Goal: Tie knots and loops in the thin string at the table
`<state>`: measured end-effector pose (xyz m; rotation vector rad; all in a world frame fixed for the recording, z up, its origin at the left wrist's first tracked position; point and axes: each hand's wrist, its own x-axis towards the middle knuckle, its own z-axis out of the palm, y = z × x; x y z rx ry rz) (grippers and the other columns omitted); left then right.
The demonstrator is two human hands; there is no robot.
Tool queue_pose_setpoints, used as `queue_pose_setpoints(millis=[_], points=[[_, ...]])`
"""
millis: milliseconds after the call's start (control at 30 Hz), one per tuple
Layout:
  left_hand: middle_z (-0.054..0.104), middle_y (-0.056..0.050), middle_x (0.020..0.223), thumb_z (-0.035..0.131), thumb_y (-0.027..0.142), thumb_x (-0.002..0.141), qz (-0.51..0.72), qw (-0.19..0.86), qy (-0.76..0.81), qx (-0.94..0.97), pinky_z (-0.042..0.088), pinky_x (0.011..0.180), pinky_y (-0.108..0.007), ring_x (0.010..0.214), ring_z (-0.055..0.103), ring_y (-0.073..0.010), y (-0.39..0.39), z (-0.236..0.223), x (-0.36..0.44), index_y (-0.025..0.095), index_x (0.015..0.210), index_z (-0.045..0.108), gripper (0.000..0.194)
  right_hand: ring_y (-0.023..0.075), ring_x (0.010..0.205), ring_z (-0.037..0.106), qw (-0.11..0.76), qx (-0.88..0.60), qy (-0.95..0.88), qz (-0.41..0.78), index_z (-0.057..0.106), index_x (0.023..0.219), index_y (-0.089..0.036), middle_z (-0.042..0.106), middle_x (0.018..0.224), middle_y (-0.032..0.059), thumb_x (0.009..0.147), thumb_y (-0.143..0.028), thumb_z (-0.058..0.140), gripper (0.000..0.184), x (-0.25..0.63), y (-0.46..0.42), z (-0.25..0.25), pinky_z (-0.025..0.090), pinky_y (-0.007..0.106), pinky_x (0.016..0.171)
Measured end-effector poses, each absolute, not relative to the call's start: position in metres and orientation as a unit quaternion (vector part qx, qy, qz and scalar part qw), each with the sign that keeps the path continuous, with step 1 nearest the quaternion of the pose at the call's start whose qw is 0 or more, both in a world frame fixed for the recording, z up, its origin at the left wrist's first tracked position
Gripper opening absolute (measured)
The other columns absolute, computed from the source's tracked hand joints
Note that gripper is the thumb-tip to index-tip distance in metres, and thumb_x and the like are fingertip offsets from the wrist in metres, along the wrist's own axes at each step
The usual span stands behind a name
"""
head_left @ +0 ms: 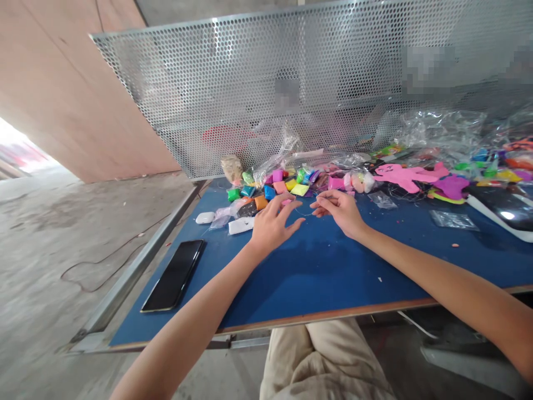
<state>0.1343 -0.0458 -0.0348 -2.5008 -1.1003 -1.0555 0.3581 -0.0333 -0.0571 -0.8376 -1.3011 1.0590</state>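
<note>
My left hand (270,222) hovers over the blue table with its fingers spread and thumb stretched out, close to the heap of small coloured packets. My right hand (339,212) is just to its right, thumb and fingertips pinched together. From the right fingertips a thin, pale thread (306,214) curves toward the left hand; whether the left fingers touch it cannot be made out. Small coloured packets (269,193) lie beyond the hands, in green, blue, orange, yellow and pink. A white strip (241,225) sits beside the left wrist.
A black phone (174,276) lies at the left edge of the blue table (316,283). Further right are a pink cut-out figure (402,176), a clear plastic bag (453,220) and a black-and-white object (502,208). A perforated metal screen (250,72) stands behind.
</note>
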Motion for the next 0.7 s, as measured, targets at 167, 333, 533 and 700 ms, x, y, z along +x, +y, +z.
queue_pose_setpoints(millis=[167, 333, 533, 700], points=[[0.060, -0.004, 0.132, 0.059, 0.039, 0.094, -0.287, 0.180, -0.347, -0.874, 0.056, 0.072, -0.030, 0.101, 0.066, -0.0194, -0.0441, -0.0349, 0.1352, 0.029, 0.115, 0.067, 0.025, 0.0208, 0.069, 0.074, 0.598, -0.350, -0.560, 0.454, 0.064, 0.096, -0.019, 0.077, 0.089, 0.0081, 0.082, -0.048, 0.074, 0.033, 0.3561, -0.0353, -0.0554, 0.062, 0.037, 0.067], [0.061, -0.004, 0.130, 0.058, 0.037, 0.095, -0.288, 0.198, -0.341, -0.873, 0.055, 0.072, -0.029, 0.100, 0.066, -0.0183, -0.0394, -0.0379, 0.1352, 0.028, 0.107, 0.071, 0.019, 0.0203, 0.068, 0.073, 0.593, -0.346, -0.567, 0.455, 0.064, 0.097, -0.020, 0.077, 0.090, 0.0082, 0.083, -0.049, 0.073, 0.033, 0.3549, -0.0364, -0.0557, 0.062, 0.038, 0.067], [0.062, -0.004, 0.129, 0.057, 0.034, 0.096, -0.295, 0.204, -0.334, -0.872, 0.054, 0.070, -0.026, 0.099, 0.066, -0.0169, -0.0389, -0.0377, 0.1342, 0.028, 0.105, 0.071, 0.017, 0.0213, 0.070, 0.074, 0.589, -0.347, -0.568, 0.458, 0.064, 0.097, -0.020, 0.077, 0.091, 0.0086, 0.082, -0.049, 0.073, 0.034, 0.3543, -0.0375, -0.0547, 0.062, 0.038, 0.068], [0.064, -0.002, 0.125, 0.055, 0.031, 0.098, -0.301, 0.217, -0.322, -0.871, 0.051, 0.069, -0.025, 0.097, 0.066, -0.0149, -0.0385, -0.0368, 0.1317, 0.028, 0.104, 0.071, 0.017, 0.0211, 0.070, 0.074, 0.587, -0.344, -0.567, 0.465, 0.063, 0.097, -0.020, 0.077, 0.092, 0.0087, 0.083, -0.049, 0.073, 0.034, 0.3546, -0.0374, -0.0552, 0.062, 0.038, 0.068]])
